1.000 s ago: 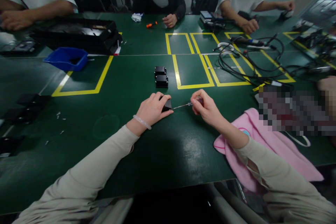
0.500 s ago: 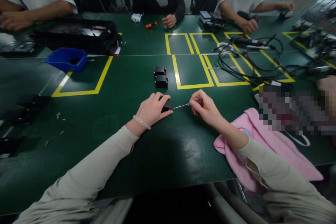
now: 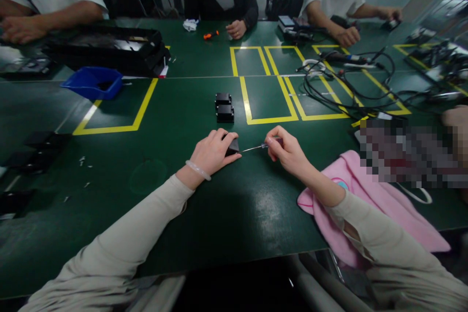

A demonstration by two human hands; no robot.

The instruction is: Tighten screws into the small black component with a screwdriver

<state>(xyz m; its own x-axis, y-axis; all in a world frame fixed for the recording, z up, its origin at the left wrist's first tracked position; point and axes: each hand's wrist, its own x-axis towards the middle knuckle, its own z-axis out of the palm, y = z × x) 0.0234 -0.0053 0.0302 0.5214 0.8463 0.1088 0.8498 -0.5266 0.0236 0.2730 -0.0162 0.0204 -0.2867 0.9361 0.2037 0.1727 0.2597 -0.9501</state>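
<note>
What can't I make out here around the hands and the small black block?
- Small black block, head view: mostly covered by the left hand.
- Screwdriver tip: too small to tell if it touches the block.
- Its handle: wrapped by the right hand.
- Blurred patch at right hides whatever lies beside the pink cloth.

Bare green table (image 3: 175, 122) leftward; two black blocks (image 3: 224, 107) just beyond.

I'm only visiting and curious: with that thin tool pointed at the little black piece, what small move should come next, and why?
Probably a gentle push and twist of the screwdriver: the right hand has its tip at the side of the small black block, which the left hand pins to the table.
</note>
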